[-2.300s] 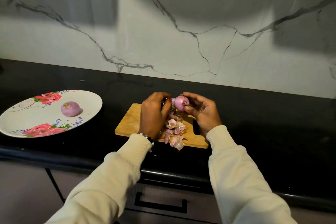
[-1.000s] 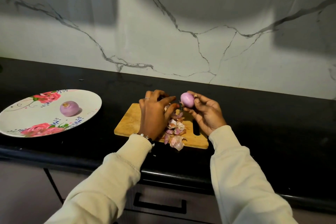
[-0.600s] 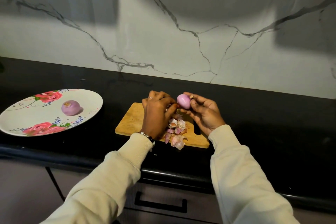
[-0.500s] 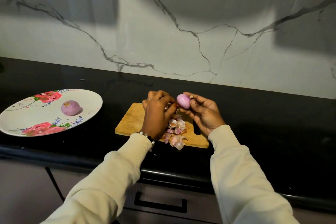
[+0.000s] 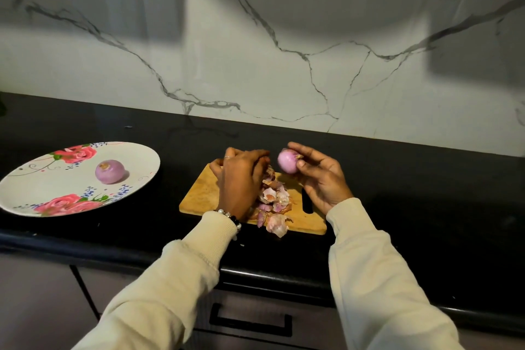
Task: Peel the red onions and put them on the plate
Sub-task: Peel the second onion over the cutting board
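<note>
1. Head view, taking the wooden cutting board [image 5: 210, 193] as the landmark: well to its left on the black counter [image 5: 426, 179] lies the flowered plate [image 5: 42, 193], and one peeled onion [image 5: 110, 171] already rests near the plate's middle, so that one looks finished
2. Just above the board's far right corner, the right hand [image 5: 322, 176] grips a second onion [image 5: 288, 161] between thumb and curled fingertips, held clear of the board; its surface shows smooth and pink, so it seems mostly or wholly peeled
3. Over the board's middle, the left hand [image 5: 241, 179] hangs palm down, fingers bent toward the pile of skins [image 5: 274, 202]; whether it pinches a scrap of skin I cannot tell
4. The skins lie heaped on the board's near half, a few spilling over its front edge
5. What seems left: checking the held onion for remaining skin, then carrying it leftward to the plate; no further unpeeled onions show in this view
</note>
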Motion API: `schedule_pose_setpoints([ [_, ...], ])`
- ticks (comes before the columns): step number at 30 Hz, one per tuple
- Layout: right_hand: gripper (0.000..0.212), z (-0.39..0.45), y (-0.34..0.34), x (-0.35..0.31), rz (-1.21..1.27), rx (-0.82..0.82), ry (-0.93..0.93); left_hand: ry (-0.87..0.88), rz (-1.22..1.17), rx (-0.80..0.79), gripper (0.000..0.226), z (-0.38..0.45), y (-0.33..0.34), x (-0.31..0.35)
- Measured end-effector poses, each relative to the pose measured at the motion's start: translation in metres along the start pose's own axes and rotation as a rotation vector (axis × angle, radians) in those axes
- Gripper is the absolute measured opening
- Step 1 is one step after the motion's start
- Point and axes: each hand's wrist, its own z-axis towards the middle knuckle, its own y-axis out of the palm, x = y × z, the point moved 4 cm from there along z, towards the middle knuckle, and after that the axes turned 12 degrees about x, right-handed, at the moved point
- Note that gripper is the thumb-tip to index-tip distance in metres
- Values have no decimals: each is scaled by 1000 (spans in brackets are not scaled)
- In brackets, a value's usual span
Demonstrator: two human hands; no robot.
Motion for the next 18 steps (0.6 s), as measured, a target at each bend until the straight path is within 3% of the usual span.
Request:
schedule_pose_setpoints([
  [8, 50, -5, 4, 1, -169, -99, -59, 161, -308, 5, 23, -2, 1, 5],
  [18, 50, -3, -1, 2, -366, -9, -122, 297, -213, -43, 19, -7, 0, 8],
])
